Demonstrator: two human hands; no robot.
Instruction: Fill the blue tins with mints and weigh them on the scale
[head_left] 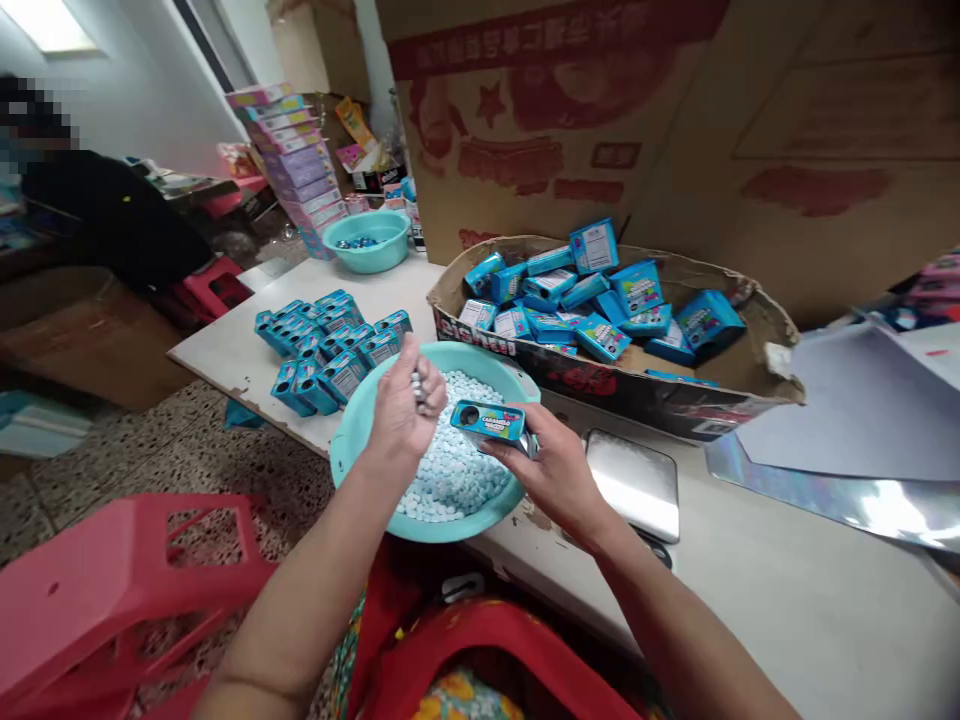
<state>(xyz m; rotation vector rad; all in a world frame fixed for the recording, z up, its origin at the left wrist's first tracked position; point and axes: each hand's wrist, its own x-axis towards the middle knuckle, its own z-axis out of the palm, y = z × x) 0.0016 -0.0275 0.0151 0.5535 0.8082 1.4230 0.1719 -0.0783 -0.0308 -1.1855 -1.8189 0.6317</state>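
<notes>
Over the turquoise basin (pixel 349 430) full of small pale candies (pixel 457 470), my left hand (pixel 409 400) is closed around several candies that show between its curled fingers. My right hand (pixel 551 465) grips a small blue box (pixel 487 420) above the basin's right part; a dark round hole shows at the box's left end. Behind the basin, a low cardboard tray (pixel 645 395) holds many blue boxes (pixel 600 335). Several more blue boxes (pixel 345 375) stand grouped on the table, left of the basin.
A silver scale (pixel 634 485) lies right of the basin on the white table (pixel 810 580). Another turquoise basin (pixel 375 255) stands at the back. Large cardboard (pixel 540 120) rises behind the tray. At left are a red stool (pixel 127 580) and a person in dark clothing (pixel 112 215).
</notes>
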